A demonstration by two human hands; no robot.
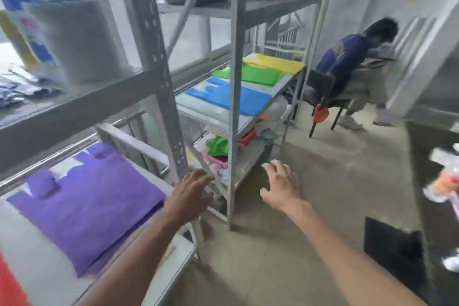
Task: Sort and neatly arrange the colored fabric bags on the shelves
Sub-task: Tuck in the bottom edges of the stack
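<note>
A bare storeroom or small workshop: grey slotted-steel shelving units [159, 57] stand on a dusty concrete floor [310, 194] beside white-painted walls [372, 20]. Flat stacks of coloured fabric bags, purple [84, 208], blue [228, 97], green [248, 73] and yellow [273, 62], lie on the shelf boards, with loose cloth heaped on the tiers above and below. At the far end a second person [347, 57] sits on a dark chair [320, 97], bent over work.

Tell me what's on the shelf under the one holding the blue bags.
Under the blue bags, the lower shelf holds a crumpled green bag, something pink and red-orange fabric. The upper shelf board and the posts cover the rest.
</note>
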